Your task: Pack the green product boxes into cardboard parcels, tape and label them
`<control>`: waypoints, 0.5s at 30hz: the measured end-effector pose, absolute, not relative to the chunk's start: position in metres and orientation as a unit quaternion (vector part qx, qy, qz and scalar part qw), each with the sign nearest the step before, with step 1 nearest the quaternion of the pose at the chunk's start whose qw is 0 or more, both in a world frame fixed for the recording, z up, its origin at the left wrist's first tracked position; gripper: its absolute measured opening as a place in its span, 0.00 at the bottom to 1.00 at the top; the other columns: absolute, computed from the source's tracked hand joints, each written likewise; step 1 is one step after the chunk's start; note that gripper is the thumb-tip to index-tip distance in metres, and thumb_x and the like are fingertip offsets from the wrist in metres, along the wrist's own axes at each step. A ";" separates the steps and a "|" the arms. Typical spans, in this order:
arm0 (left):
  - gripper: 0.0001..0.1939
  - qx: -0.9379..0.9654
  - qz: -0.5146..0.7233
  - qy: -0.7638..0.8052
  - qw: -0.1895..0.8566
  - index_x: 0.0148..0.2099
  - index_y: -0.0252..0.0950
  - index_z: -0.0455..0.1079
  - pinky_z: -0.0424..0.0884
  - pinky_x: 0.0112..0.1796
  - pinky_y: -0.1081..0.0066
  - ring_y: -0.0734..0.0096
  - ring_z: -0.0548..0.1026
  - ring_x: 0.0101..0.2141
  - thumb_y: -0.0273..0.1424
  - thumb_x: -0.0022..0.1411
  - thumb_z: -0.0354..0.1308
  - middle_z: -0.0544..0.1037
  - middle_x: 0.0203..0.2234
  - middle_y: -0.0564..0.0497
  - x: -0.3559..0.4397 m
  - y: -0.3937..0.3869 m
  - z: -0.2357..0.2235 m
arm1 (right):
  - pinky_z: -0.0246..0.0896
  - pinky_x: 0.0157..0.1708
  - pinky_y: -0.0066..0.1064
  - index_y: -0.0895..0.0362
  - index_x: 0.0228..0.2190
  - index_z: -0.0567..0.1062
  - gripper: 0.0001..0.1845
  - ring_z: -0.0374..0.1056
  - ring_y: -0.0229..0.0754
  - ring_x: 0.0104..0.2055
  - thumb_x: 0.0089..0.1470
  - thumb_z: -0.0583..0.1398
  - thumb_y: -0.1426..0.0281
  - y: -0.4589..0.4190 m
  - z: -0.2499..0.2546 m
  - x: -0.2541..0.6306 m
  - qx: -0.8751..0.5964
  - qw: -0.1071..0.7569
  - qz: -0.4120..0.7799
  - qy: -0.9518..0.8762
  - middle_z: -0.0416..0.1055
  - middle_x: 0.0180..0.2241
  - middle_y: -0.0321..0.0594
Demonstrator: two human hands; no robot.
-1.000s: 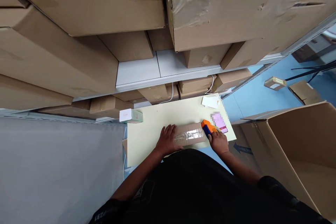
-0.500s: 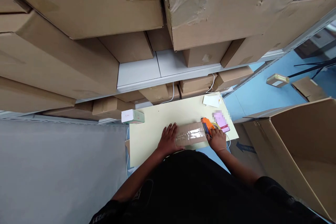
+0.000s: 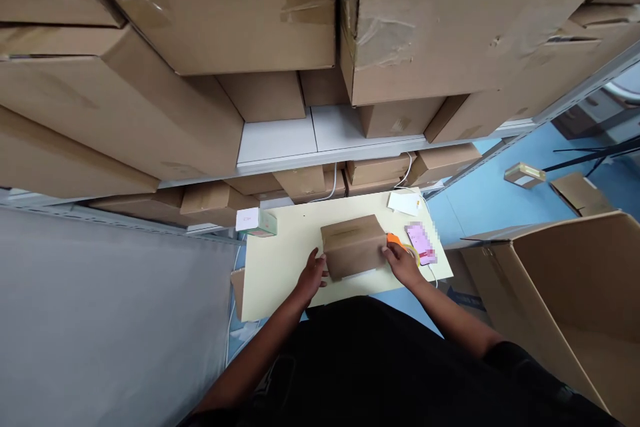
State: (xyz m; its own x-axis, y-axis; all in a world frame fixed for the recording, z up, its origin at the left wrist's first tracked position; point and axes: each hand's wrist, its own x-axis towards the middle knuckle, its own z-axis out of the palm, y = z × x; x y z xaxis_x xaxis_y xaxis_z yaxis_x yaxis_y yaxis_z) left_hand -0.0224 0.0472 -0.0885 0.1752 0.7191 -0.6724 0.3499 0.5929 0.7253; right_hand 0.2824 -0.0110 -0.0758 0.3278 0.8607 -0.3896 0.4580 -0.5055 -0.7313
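A small brown cardboard box [image 3: 354, 250] is held tilted between my two hands, low over the cream table [image 3: 280, 273]. At its left end, my left hand [image 3: 313, 275] curls its fingers and thumb against the cardboard. My right hand [image 3: 401, 263] grips the opposite end, thumb on the near corner. Just behind my right hand lies an orange tape dispenser [image 3: 394, 238] with a yellowish tape roll [image 3: 413, 253], partly hidden by the hand and box. A pink phone [image 3: 421, 241], partly pixelated, rests to the right of the dispenser.
A white-and-green small box [image 3: 257, 221] stands at the table's left back corner. A white card-like item [image 3: 404, 203] lies at the back right. Shelves [image 3: 280, 140] loaded with cartons rise behind. A large open carton [image 3: 575, 293] stands right, a grey wall [image 3: 110, 307] left.
The box has been turned, so its shiny taped face no longer shows on top. My right hand has let go of the tape dispenser and taken the box's right end. My view has shifted slightly.
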 end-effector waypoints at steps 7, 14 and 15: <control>0.37 0.464 0.195 0.563 0.655 0.70 0.39 0.59 0.72 0.50 0.62 0.58 0.76 0.50 0.44 0.61 0.61 0.77 0.50 0.43 -0.024 0.049 -0.093 | 0.62 0.36 0.34 0.52 0.36 0.74 0.18 0.69 0.45 0.34 0.53 0.61 0.51 -0.003 -0.088 0.283 -0.754 0.247 0.428 -0.434 0.73 0.31 0.35; 0.35 0.447 0.283 0.571 0.628 0.67 0.38 0.65 0.71 0.52 0.58 0.55 0.74 0.53 0.48 0.63 0.59 0.74 0.53 0.42 -0.042 0.042 -0.078 | 0.64 0.40 0.35 0.51 0.39 0.77 0.21 0.70 0.46 0.38 0.53 0.62 0.48 0.004 -0.063 0.278 -0.724 0.313 0.462 -0.406 0.75 0.35 0.36; 0.34 0.438 0.296 0.570 0.629 0.67 0.39 0.65 0.71 0.52 0.58 0.54 0.73 0.55 0.50 0.64 0.58 0.73 0.56 0.41 -0.043 0.044 -0.074 | 0.65 0.41 0.35 0.51 0.41 0.78 0.22 0.71 0.47 0.40 0.54 0.62 0.48 0.008 -0.059 0.278 -0.716 0.325 0.480 -0.389 0.76 0.37 0.37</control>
